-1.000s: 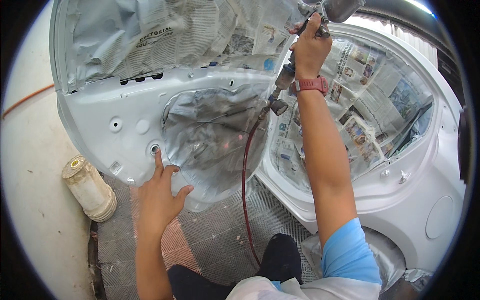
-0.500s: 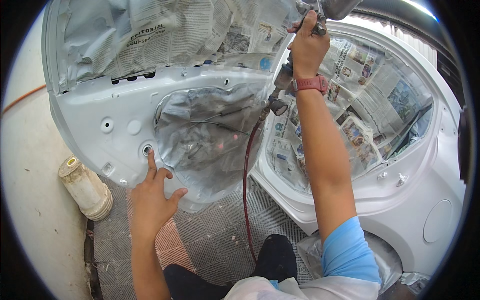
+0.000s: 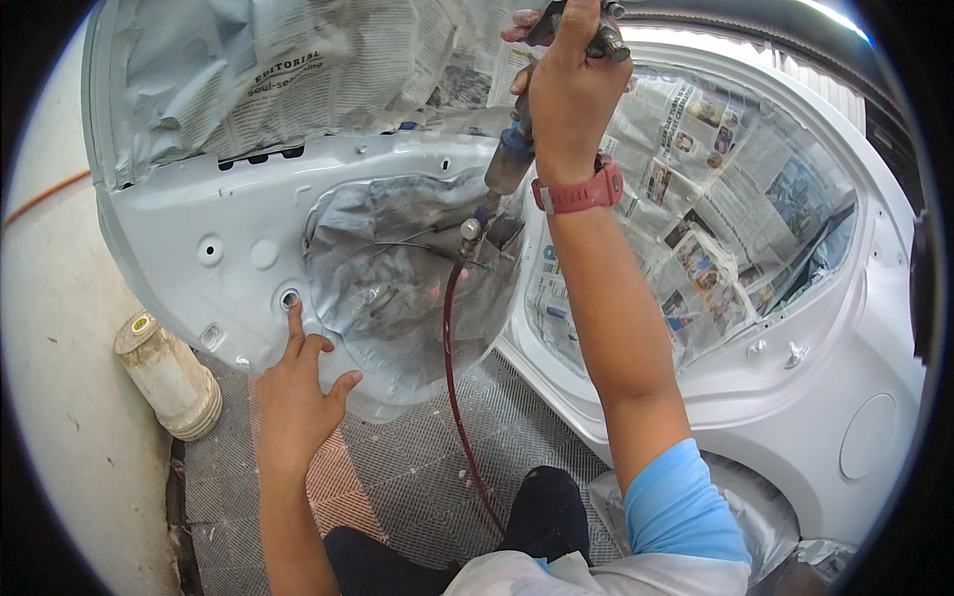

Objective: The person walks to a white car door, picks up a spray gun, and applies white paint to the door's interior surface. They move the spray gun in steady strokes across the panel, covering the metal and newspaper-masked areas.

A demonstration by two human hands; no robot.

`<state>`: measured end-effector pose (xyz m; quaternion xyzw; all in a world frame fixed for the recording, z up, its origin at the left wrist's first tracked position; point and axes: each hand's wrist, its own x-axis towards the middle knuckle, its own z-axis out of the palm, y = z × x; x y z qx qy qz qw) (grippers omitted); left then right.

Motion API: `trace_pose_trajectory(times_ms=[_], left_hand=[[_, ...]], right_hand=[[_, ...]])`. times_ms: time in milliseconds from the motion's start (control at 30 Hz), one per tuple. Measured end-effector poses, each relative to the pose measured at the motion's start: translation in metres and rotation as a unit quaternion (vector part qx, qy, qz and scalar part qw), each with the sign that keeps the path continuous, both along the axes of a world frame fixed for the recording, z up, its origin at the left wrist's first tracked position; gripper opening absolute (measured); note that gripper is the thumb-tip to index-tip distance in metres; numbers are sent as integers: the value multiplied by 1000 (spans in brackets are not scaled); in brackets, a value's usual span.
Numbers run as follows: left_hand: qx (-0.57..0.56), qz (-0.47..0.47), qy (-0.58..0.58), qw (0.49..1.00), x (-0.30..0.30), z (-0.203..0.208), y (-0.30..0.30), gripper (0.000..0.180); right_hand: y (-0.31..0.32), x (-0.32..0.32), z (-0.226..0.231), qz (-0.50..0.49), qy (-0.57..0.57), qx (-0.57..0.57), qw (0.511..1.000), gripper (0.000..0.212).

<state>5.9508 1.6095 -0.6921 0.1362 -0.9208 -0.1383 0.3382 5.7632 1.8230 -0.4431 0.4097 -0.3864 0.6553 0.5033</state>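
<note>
My right hand (image 3: 571,89), a red watch on its wrist, is wrapped round the handle of a paint spray gun (image 3: 512,154) at the top of the view. A dark red air hose (image 3: 452,368) hangs from the fitting under the handle; the gun's upper part is cut off by the picture's edge. On the left, my left hand (image 3: 303,392) has its index fingertip at a round hole in the open white car door (image 3: 174,233), the other fingers apart. Newspaper (image 3: 328,74) covers the door's window area, and cloudy plastic sheet (image 3: 397,288) fills its lower opening.
The white car body (image 3: 795,387) stands on the right, its door opening masked with newspaper (image 3: 735,199). A stained white bucket (image 3: 169,372) sits upside down beside the left wall (image 3: 79,417). Patterned matting (image 3: 417,467) covers the floor under my feet.
My right hand has moved left and slightly up with the spray gun, which is now tilted differently. The hose has swung left. My left hand stays at the same hole.
</note>
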Motion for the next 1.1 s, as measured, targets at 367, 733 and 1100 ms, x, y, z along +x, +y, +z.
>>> trace_pose_trajectory(times_ms=[367,733,1100], left_hand=[[44,-25,26,998,1,2,-1,47],[46,-11,35,998,-4,3,5,51],[74,12,25,997,-7,9,14,52]], right_hand=[[60,-132,28,-151,-14,-53,987,57],[91,-225,19,-204,-111,-54,971,48],[101,-262,5,-253,-50,-61,964,44]])
